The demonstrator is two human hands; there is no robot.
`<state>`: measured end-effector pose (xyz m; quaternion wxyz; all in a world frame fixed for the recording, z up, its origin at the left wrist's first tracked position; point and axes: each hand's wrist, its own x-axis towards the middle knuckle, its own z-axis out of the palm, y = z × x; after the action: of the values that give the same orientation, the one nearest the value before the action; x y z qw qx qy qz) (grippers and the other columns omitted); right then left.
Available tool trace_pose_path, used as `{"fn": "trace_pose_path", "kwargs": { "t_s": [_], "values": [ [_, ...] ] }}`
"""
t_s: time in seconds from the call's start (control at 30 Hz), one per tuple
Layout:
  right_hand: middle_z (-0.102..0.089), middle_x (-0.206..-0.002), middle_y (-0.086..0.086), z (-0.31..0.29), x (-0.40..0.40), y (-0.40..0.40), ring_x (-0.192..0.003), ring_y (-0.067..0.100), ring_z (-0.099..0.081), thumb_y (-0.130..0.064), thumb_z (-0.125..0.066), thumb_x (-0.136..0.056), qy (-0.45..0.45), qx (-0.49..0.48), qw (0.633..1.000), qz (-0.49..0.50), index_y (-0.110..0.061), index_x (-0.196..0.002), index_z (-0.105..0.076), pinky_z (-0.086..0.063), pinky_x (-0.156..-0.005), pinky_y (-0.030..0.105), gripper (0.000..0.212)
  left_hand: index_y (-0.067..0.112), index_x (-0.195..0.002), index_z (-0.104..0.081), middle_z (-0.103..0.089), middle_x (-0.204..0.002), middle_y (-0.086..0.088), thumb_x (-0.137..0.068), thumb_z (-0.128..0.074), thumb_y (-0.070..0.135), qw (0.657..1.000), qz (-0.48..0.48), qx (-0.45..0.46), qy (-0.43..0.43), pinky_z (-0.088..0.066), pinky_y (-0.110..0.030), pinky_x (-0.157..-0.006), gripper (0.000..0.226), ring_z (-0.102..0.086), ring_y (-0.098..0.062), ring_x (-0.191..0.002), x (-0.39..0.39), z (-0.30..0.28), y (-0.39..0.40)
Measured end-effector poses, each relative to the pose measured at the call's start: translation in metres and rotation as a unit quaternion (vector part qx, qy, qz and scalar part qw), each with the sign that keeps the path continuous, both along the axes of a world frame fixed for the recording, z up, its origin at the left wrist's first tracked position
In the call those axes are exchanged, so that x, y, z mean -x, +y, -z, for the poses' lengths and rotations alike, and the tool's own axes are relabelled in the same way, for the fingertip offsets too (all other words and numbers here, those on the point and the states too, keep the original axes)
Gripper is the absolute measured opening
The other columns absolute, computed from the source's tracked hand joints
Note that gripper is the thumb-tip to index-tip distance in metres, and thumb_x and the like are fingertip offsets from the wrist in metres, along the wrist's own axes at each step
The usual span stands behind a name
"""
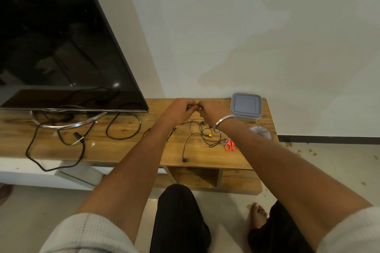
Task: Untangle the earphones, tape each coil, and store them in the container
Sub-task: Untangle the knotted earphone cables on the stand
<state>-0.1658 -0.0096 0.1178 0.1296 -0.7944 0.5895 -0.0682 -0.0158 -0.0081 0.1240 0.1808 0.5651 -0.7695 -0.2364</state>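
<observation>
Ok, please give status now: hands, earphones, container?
Left hand and right hand both pinch earphone wire, still tangled on table. Container lidded, far right. Scissors near wire.

A dark television [57,35] stands on a curved metal stand [67,124] at the left of the wooden desk [127,150], with black cables [123,129] looping beside it and what may be dry leaves [304,150] littering the floor [339,166].

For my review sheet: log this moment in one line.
stage: untangling | left hand, right hand: pinching earphones | container: lidded | scissors: untouched
</observation>
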Motion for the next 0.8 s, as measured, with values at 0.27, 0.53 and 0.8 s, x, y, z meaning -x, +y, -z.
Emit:
{"fn": "trace_pose_path", "kwargs": {
  "t_s": [0.27,0.53,0.8],
  "values": [
    [-0.069,-0.106,0.005,0.01,0.029,-0.005,-0.105,0.029,-0.061,-0.002,-0.048,-0.09,0.087,0.06,0.991,0.083,-0.019,-0.116,-0.06,-0.039,-0.093,0.037,0.033,0.016,-0.1,-0.069,-0.058,-0.085,0.008,-0.099,-0.051,0.023,1.0,-0.008,-0.009,-0.023,-0.034,-0.02,-0.06,0.019,-0.047,0.001,-0.069,-0.021,0.007,0.0],
    [-0.061,-0.111,0.007,0.017,0.038,-0.006,-0.103,0.03,-0.056,-0.003,-0.049,-0.087,0.015,0.01,0.99,0.138,-0.015,-0.114,-0.058,-0.032,-0.095,0.044,0.031,0.016,-0.102,-0.069,-0.057,-0.078,0.009,-0.099,-0.051,0.027,1.0,-0.01,0.011,-0.017,-0.034,-0.017,-0.058,0.021,-0.046,0.0,-0.064,-0.024,0.0,-0.003],
    [-0.068,-0.104,0.002,0.001,0.001,0.0,-0.104,0.024,-0.06,-0.018,-0.043,-0.097,0.001,0.044,0.999,-0.004,-0.021,-0.114,-0.057,-0.031,-0.099,0.039,0.022,0.012,-0.099,-0.07,-0.062,-0.079,-0.001,-0.098,-0.053,0.024,1.0,0.016,0.009,-0.016,-0.039,-0.029,-0.062,0.02,-0.051,-0.016,-0.067,-0.001,-0.004,-0.003]
  ]
}}
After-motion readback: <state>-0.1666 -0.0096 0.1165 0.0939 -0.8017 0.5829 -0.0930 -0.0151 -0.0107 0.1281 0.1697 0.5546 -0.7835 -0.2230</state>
